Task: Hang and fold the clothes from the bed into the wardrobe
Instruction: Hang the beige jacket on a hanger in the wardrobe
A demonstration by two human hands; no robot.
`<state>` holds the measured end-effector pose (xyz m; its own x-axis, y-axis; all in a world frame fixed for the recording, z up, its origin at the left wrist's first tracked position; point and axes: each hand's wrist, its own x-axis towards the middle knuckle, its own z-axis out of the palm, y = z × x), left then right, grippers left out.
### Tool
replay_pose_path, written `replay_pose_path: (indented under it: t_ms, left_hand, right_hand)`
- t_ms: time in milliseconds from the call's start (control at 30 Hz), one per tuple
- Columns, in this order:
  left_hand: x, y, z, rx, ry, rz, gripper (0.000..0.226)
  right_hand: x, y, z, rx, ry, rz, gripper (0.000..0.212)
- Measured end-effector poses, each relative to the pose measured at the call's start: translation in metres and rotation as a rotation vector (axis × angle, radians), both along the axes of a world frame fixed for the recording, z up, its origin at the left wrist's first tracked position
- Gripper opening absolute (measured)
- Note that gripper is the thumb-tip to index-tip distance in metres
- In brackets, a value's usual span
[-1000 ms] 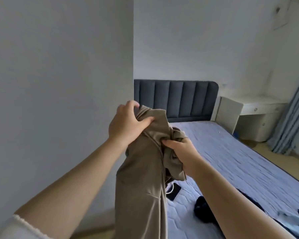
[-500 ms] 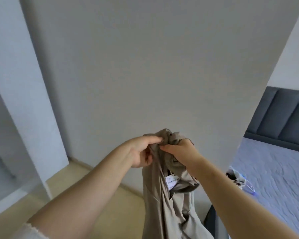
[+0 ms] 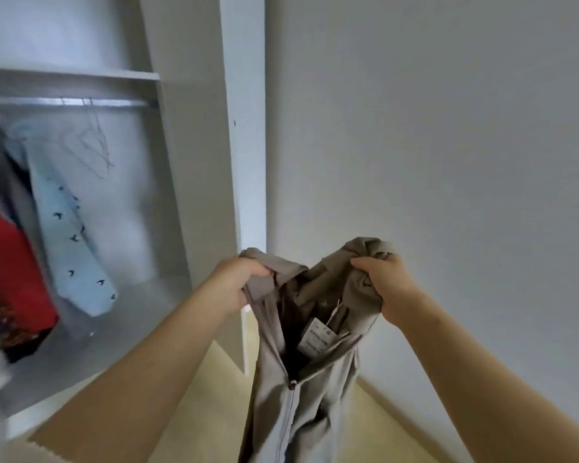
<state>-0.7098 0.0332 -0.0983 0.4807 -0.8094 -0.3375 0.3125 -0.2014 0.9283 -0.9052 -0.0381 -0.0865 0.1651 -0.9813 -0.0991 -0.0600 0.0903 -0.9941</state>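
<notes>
A beige-grey garment (image 3: 301, 389) with a front button and a white label inside hangs in front of me. My left hand (image 3: 234, 282) grips its top edge on the left, and my right hand (image 3: 386, 289) grips the top edge on the right, holding the opening spread apart. The open white wardrobe (image 3: 194, 155) stands to the left, with a hanging rail (image 3: 64, 101) under a shelf. The bed is out of view.
On the rail hang empty wire hangers (image 3: 91, 145), a light blue garment with small dark marks (image 3: 71, 242), a grey one and a red one (image 3: 10, 272). A plain white wall (image 3: 432, 128) fills the right side. Pale wooden floor (image 3: 214, 389) lies below.
My view has swung left from the bed and wall to the open wardrobe. My hands have moved apart, spreading the garment's top open where it was bunched together before.
</notes>
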Motion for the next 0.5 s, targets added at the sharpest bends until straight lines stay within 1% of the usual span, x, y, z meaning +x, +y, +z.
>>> replay_pose_path:
  t_ms: [33,67,100,133,200,233,267,300,333,367,400,433,467,500]
  left_hand:
    - [0.02,0.006,-0.002,0.001,0.064,-0.004,0.018]
    - [0.038,0.011,-0.004,0.007,0.069,-0.015,0.016]
    - [0.056,0.016,-0.007,0.028,0.015,-0.019,0.015]
    - [0.074,0.02,-0.011,0.068,-0.116,-0.025,0.019]
    - [0.107,0.027,-0.017,0.184,-0.519,-0.097,0.044]
    - [0.12,0.031,-0.019,0.266,-0.724,-0.166,0.055]
    - [0.132,0.035,-0.02,0.367,-0.902,-0.244,0.06]
    - [0.144,0.037,-0.023,0.484,-1.057,-0.315,0.061]
    - [0.157,0.038,-0.026,0.595,-1.21,-0.346,0.053]
    - [0.168,0.039,-0.029,0.671,-1.36,-0.332,0.036]
    - [0.181,0.04,-0.03,0.697,-1.465,-0.266,0.018]
    - [0.196,0.039,-0.033,0.685,-1.498,-0.161,0.016]
    - [0.212,0.037,-0.033,0.665,-1.464,-0.06,0.02]
    - [0.228,0.033,-0.03,0.626,-1.339,0.037,0.02]
  right_hand:
    - [0.019,-0.003,-0.002,0.013,-0.008,0.018,0.011]
    - [0.036,-0.006,-0.004,0.026,-0.018,0.035,0.011]
    - [0.054,-0.008,-0.006,0.036,-0.028,0.055,0.012]
    - [0.073,-0.01,-0.008,0.037,-0.039,0.082,0.014]
    - [0.11,-0.014,-0.01,0.023,-0.072,0.157,0.017]
    - [0.128,-0.016,-0.01,0.017,-0.09,0.2,0.018]
    - [0.145,-0.019,-0.01,0.015,-0.106,0.241,0.019]
    - [0.162,-0.022,-0.01,0.017,-0.115,0.276,0.018]
    - [0.178,-0.026,-0.009,0.02,-0.115,0.304,0.017]
    - [0.194,-0.03,-0.009,0.026,-0.114,0.327,0.015]
    - [0.209,-0.035,-0.01,0.033,-0.112,0.347,0.014]
    - [0.225,-0.04,-0.01,0.042,-0.114,0.364,0.013]
    - [0.239,-0.046,-0.011,0.05,-0.117,0.378,0.014]
    - [0.253,-0.053,-0.012,0.056,-0.126,0.391,0.015]
